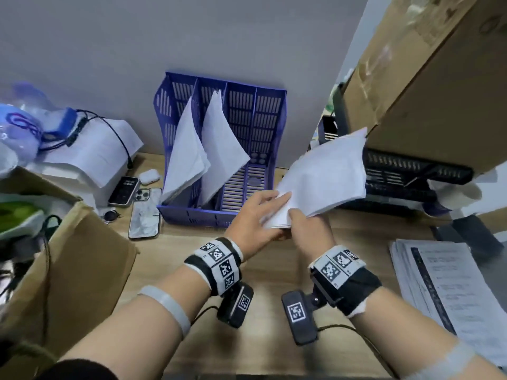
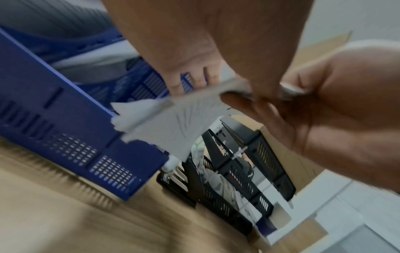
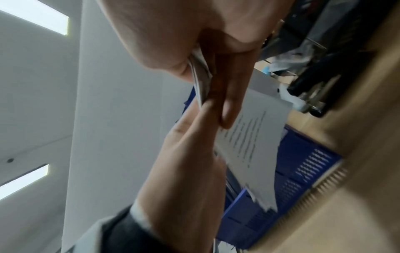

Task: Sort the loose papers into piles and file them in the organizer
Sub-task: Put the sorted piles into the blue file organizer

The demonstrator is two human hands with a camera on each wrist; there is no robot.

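Note:
A blue four-slot organizer (image 1: 270,124) stands against the wall, with white sheets leaning in its two left slots (image 1: 186,149); the two right slots show bare ribbed floor. Just right of its front corner, both hands hold one stack of white papers (image 1: 326,174) in the air, tilted up to the right. My left hand (image 1: 263,215) lays its fingers over the stack's near corner with the thumb below. My right hand (image 1: 301,226) pinches the same corner, thumb on top. In the wrist views the stack (image 2: 173,123) (image 3: 255,140) fans out by the organizer (image 2: 65,119) (image 3: 303,162).
A pile of printed sheets (image 1: 444,292) lies on the wooden desk at the right. Black mesh trays (image 1: 406,171) sit under a large cardboard box (image 1: 439,78) behind it. Two phones (image 1: 144,215), an earbud case and more paper lie left of the organizer, with an open box (image 1: 82,270) nearer.

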